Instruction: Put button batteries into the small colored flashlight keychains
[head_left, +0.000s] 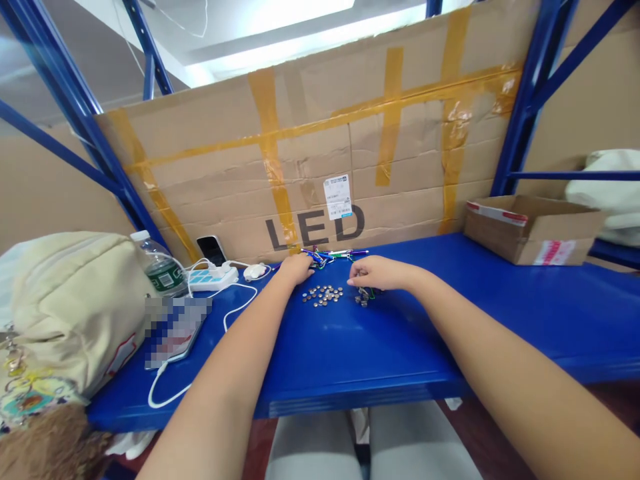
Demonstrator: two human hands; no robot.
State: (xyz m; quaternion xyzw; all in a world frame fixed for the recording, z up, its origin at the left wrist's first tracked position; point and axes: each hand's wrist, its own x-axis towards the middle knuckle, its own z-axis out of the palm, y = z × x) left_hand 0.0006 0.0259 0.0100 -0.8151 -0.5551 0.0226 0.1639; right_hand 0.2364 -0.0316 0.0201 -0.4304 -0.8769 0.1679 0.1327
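My left hand [299, 268] reaches to the back of the blue table, its fingers curled at the left end of a heap of thin coloured pen-like sticks with metal clips [333, 256]. Whatever those fingers pinch is too small to make out. My right hand [374, 273] hovers low, palm down, with fingertips and thumb drawn together; anything between them is hidden. Under it lies a small cluster of metal pieces with a bit of green [362, 300], partly covered by the hand. Between both hands, several small round metal discs, like button cells or coins [325, 295], are scattered flat.
Left on the blue table [350, 353] are a beige bag [85, 300], a water bottle [164, 270], a power strip [213, 277] with white cables, and a blurred phone-like slab [177, 330]. An open cardboard box [537, 230] stands right. Taped cardboard [225, 180] walls the back.
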